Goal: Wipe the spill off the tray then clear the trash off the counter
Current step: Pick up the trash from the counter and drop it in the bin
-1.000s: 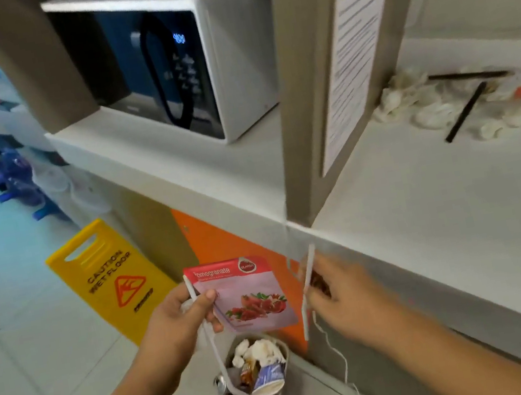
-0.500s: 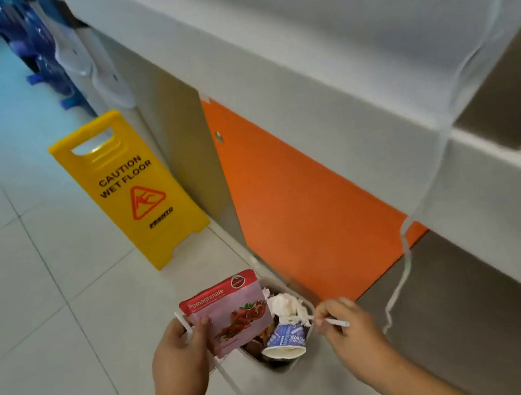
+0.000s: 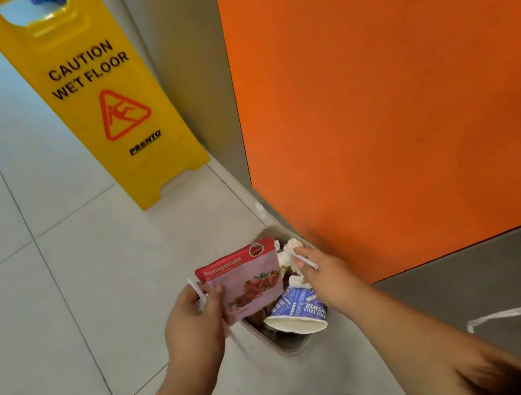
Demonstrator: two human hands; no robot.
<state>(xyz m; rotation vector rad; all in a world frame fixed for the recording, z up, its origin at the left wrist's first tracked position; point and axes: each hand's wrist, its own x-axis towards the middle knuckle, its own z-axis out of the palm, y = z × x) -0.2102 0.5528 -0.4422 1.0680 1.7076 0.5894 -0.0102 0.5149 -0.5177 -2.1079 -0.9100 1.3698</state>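
Tiled floor [image 3: 28,308], bin [image 3: 289,347]: left hand [image 3: 191,324] forward, fingers [image 3: 216,297] gripping pomegranate pouch [image 3: 246,280]; right hand [image 3: 330,277] lowered over bin, fingers [image 3: 301,253] pinching white stick [image 3: 307,261].

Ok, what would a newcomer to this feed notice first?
The big orange panel fills the upper right, with a yellow wet-floor sign at upper left. Low centre, the left hand grips a pomegranate pouch and the right hand pinches a white stick over a full bin.
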